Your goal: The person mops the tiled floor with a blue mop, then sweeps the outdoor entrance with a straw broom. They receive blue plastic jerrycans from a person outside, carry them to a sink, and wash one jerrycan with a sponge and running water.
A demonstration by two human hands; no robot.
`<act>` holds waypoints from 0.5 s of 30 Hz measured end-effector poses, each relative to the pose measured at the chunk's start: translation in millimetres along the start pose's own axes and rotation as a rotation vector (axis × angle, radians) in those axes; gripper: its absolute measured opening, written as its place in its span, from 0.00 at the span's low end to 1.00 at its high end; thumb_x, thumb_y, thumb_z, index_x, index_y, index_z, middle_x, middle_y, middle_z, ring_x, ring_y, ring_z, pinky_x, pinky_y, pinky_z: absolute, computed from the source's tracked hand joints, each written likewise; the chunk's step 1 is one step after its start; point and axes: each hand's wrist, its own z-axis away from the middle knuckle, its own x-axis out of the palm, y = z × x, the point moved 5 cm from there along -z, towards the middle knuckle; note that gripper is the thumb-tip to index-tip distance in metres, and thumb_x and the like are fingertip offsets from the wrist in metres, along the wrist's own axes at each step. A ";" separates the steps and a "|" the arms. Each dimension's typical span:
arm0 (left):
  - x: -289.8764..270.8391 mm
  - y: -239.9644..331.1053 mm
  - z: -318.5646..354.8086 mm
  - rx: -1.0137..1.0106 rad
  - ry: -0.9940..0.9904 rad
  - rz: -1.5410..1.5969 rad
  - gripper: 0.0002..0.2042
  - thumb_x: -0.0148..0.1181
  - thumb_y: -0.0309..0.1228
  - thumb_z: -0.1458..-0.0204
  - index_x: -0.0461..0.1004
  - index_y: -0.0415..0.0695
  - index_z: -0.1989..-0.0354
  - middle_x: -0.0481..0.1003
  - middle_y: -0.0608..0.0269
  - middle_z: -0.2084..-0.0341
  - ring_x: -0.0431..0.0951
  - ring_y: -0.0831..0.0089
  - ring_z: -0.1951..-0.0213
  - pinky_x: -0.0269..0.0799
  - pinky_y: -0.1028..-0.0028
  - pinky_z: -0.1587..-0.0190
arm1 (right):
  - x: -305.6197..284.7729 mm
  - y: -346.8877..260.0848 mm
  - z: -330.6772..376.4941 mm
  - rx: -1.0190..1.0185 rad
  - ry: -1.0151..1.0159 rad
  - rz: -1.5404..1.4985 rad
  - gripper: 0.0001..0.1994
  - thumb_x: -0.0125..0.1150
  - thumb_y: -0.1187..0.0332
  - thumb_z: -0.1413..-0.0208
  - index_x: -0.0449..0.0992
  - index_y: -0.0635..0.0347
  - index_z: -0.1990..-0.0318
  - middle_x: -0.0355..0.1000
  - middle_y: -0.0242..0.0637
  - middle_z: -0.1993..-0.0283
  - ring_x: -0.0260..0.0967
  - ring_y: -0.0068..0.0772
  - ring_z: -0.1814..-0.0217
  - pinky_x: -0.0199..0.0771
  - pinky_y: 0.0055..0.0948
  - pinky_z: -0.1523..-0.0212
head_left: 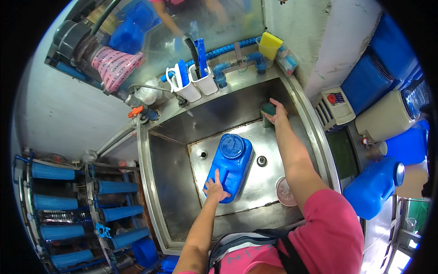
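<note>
A blue plastic jug [239,164] with a round blue cap lies tilted on the floor of a steel sink [207,132]. On the jug's near end rests my left hand [215,189], its fingers spread over the surface beside the handle. My right hand [278,113] reaches to the far right of the sink, closed around a green scrubbing sponge [268,108]. That sponge is close to the sink's back wall, and my fingers cover part of it. Below my right forearm sits a round pinkish bowl [284,192], partly hidden by the arm.
White holders with brushes [201,82] and a tub with a yellow sponge [270,43] stand on the back ledge. An orange-handled valve [136,112] is at the left. Blue filter housings [116,187] line the lower left. More blue jugs [372,189] stand right.
</note>
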 end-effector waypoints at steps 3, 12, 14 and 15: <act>2.4 -0.1 -2.2 -0.001 -0.008 0.006 0.67 0.77 0.43 0.72 0.22 0.65 0.32 0.46 0.41 0.34 0.49 0.44 0.34 0.46 0.39 0.38 | -6.5 0.9 -8.8 0.018 -0.017 0.029 0.18 0.73 0.62 0.61 0.72 0.54 0.63 0.71 0.41 0.61 0.70 0.45 0.62 0.71 0.40 0.73; 5.7 -2.3 -4.1 -0.003 0.030 0.027 0.67 0.78 0.42 0.74 0.23 0.65 0.32 0.48 0.40 0.36 0.50 0.43 0.35 0.48 0.37 0.40 | -5.4 3.5 -8.0 -0.048 0.028 -0.003 0.19 0.73 0.60 0.59 0.72 0.54 0.62 0.71 0.40 0.61 0.71 0.45 0.62 0.72 0.37 0.75; 5.0 -2.4 -3.7 -0.006 0.032 0.018 0.67 0.78 0.42 0.74 0.23 0.66 0.32 0.48 0.41 0.36 0.50 0.43 0.35 0.49 0.37 0.40 | -6.8 6.7 -6.9 0.066 -0.003 -0.030 0.19 0.73 0.60 0.58 0.72 0.54 0.62 0.71 0.40 0.61 0.71 0.45 0.63 0.72 0.38 0.75; 4.9 -2.3 -3.4 -0.010 0.024 0.020 0.67 0.78 0.42 0.73 0.23 0.65 0.32 0.48 0.41 0.35 0.49 0.43 0.35 0.48 0.38 0.40 | -5.8 8.6 -6.3 0.111 -0.058 -0.040 0.19 0.73 0.60 0.58 0.72 0.54 0.62 0.71 0.40 0.61 0.71 0.45 0.63 0.72 0.39 0.75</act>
